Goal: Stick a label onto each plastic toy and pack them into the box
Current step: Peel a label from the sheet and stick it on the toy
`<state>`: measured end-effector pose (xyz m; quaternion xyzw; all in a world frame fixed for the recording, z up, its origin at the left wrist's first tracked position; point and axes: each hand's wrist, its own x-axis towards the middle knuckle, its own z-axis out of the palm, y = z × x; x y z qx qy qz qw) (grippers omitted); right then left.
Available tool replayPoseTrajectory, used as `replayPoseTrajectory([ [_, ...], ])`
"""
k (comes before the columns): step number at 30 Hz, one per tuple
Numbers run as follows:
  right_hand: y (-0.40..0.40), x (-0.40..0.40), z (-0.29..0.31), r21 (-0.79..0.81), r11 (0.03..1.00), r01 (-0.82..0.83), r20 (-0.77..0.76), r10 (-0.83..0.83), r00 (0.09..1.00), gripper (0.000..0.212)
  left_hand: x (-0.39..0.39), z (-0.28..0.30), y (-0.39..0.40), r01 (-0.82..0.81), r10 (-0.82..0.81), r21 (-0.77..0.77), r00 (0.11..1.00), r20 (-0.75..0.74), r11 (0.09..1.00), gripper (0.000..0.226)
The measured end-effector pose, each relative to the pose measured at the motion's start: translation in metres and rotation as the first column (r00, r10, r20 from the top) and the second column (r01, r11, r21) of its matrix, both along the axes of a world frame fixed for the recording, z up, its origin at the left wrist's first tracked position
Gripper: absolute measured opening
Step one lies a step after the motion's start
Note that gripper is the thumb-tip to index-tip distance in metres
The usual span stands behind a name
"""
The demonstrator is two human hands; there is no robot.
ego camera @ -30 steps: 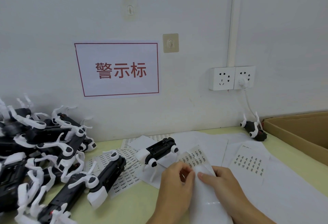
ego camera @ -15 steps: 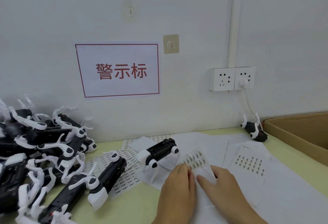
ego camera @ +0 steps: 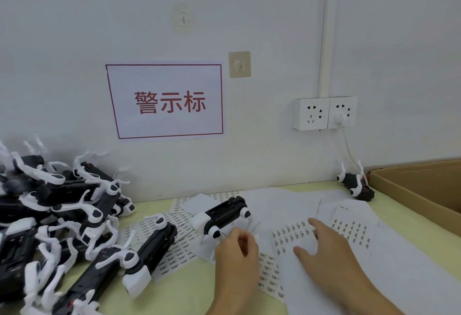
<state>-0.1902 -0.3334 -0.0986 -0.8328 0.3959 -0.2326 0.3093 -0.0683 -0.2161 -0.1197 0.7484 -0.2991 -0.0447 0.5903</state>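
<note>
L hand (ego camera: 237, 247) curled, pinching what looks like a peeled label, just below toy (ego camera: 220, 214) at table centre. R hand (ego camera: 326, 244) spread flat on label sheet (ego camera: 291, 236). Label judged flimsy, tacky: hold by edge. Toy light, rigid; legs look fragile, so grip body. Box (ego camera: 424, 190) far right.

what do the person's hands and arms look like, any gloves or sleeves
Both hands are bare: no gloves, rings or watch show on the left hand or the right hand. The forearms are uncovered as far as the bottom edge of the picture, so no sleeve is in view.
</note>
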Motion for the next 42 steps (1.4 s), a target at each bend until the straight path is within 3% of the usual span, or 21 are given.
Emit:
replayPoseTrajectory([
  [2, 0.0, 0.0, -0.001, -0.117, 0.992, 0.052, -0.043, -0.057, 0.997, 0.068, -0.001, 0.0, 0.0, 0.008, -0.009, -0.02, 1.0, -0.02, 1.0, 0.02],
  [4, 0.005, -0.001, -0.002, -0.267, 0.962, 0.057, 0.018, -0.054, 0.998, 0.054, -0.001, 0.0, 0.0, 0.015, -0.016, -0.031, 0.999, -0.03, 0.999, 0.02],
  [8, 0.029, 0.002, 0.003, -0.28, 0.949, -0.141, 0.199, 0.201, 0.959, 0.027, -0.001, 0.002, 0.001, 0.016, -0.017, -0.049, 1.0, -0.026, 0.999, 0.019],
  [12, 0.047, 0.008, -0.004, -0.218, 0.922, -0.319, 0.111, 0.348, 0.931, 0.032, -0.001, 0.002, 0.001, 0.015, -0.017, -0.059, 0.999, -0.029, 0.998, 0.02],
  [19, 0.052, 0.011, 0.0, -0.12, 0.873, -0.473, 0.055, 0.482, 0.875, 0.056, -0.001, 0.002, 0.0, 0.009, -0.011, -0.069, 1.0, -0.028, 0.998, 0.022],
  [28, 0.046, 0.012, -0.006, -0.079, 0.91, -0.407, 0.145, 0.414, 0.899, 0.051, -0.005, 0.006, 0.003, 0.097, -0.101, -0.073, 0.994, -0.043, 0.993, 0.024],
  [34, 0.04, 0.01, -0.006, 0.087, 0.953, -0.29, 0.297, 0.253, 0.921, 0.03, -0.006, 0.005, 0.003, 0.115, -0.117, -0.047, 0.993, -0.034, 0.992, 0.026],
  [42, 0.038, 0.009, -0.005, 0.136, 0.962, -0.237, 0.297, 0.188, 0.936, 0.023, -0.004, 0.001, 0.001, 0.169, -0.169, -0.056, 0.986, 0.007, 0.984, 0.017],
])
